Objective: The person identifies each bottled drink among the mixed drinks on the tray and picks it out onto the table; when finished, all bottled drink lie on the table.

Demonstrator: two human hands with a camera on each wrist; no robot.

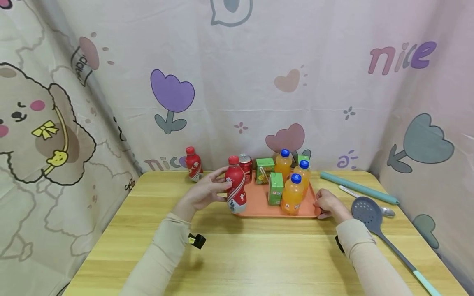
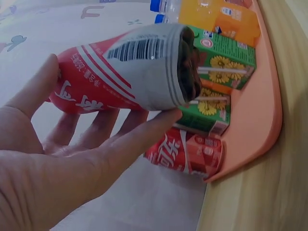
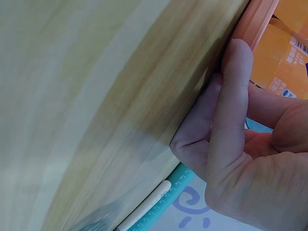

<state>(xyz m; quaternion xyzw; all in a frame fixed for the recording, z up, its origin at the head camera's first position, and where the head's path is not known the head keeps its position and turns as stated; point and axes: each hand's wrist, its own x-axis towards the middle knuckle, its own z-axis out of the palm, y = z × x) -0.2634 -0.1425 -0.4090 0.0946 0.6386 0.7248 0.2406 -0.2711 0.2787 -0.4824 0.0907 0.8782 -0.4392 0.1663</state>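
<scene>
My left hand (image 1: 207, 191) grips a red bottle with a white label (image 1: 235, 190) around its middle, holding it upright over the left edge of the orange tray (image 1: 259, 207). The left wrist view shows my fingers (image 2: 86, 159) wrapped round that bottle (image 2: 120, 72), its base lifted above the tray (image 2: 260, 120). On the tray stand a red cola can (image 1: 245, 166), two green cartons (image 1: 275, 189) and three orange bottles (image 1: 292, 195). My right hand (image 1: 327, 204) holds the tray's right front corner, fingers (image 3: 231, 134) curled against its rim (image 3: 255, 24).
A second red bottle (image 1: 193, 164) stands on the wooden table (image 1: 237, 255) left of the tray, near the curtain. To the right lie a teal rolling pin (image 1: 357, 188), a metal spoon (image 1: 386, 211) and a grey slotted ladle (image 1: 370, 213). Printed curtains close off three sides.
</scene>
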